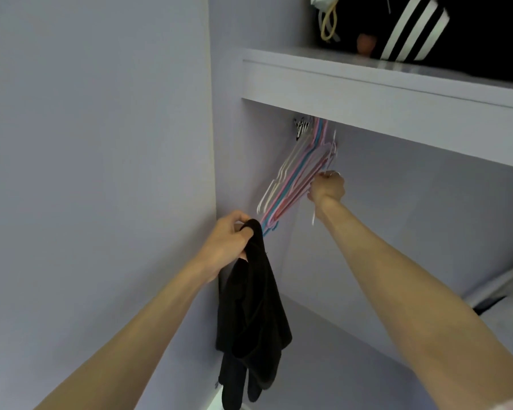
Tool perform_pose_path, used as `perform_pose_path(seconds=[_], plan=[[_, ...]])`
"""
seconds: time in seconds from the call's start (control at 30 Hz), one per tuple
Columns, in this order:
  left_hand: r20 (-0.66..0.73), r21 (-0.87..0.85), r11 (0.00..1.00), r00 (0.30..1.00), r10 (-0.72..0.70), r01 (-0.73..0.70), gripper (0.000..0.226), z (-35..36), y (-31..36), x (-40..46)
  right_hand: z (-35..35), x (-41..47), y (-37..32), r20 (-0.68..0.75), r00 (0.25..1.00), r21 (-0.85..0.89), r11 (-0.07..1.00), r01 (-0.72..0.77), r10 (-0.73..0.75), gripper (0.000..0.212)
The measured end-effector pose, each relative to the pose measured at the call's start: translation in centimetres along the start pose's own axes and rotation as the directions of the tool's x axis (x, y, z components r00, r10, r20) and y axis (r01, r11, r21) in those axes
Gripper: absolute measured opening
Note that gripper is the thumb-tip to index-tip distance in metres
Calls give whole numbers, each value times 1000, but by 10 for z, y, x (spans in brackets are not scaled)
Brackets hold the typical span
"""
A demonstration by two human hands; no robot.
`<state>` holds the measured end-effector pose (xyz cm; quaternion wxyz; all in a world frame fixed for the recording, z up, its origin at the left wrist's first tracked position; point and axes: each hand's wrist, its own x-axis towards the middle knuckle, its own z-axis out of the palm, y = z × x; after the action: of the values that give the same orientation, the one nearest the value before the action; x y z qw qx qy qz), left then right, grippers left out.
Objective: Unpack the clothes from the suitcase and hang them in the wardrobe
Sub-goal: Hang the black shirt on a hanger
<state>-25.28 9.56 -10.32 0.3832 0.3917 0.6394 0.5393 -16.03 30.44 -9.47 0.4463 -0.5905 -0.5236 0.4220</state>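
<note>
A black garment (252, 315) hangs limp from my left hand (230, 239), which grips its top by the left wall of the wardrobe (397, 232). Several thin plastic hangers (293, 176), white, pink and blue, hang bunched from a rail under the shelf, hard against the left wall and swung out at an angle. My right hand (328, 187) reaches up into the wardrobe and grips the right side of that bunch, around a white hanger. The suitcase is out of view.
A pale shelf (382, 93) crosses above the hanging space; on it sits a black bag with white stripes (412, 28) and a small orange object (366, 44). The wardrobe side panel (101, 143) fills the left. Something pale and dark lies at the right edge (504, 294).
</note>
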Motion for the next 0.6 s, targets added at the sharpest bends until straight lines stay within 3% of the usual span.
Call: perform_pose_path(seconds=[0.2,0.4,0.47,0.6], plan=[[40,-9,1000,999,18,-17,19,12,-4,0,-26,-7,8,-87,986,64,987,146,-140,28],[91,-21,1000,996,-9,11,17,30,-4,-2,-66,-4,22,-93,969,141,960,242,-231,41],[98,-37,999,995,-28,32,17,35,-7,-4,-81,-10,24,-41,982,189,964,188,-184,40],[124,-38,997,990,-59,64,17,48,-10,-10,-115,-22,37,83,994,153,984,-89,77,14]])
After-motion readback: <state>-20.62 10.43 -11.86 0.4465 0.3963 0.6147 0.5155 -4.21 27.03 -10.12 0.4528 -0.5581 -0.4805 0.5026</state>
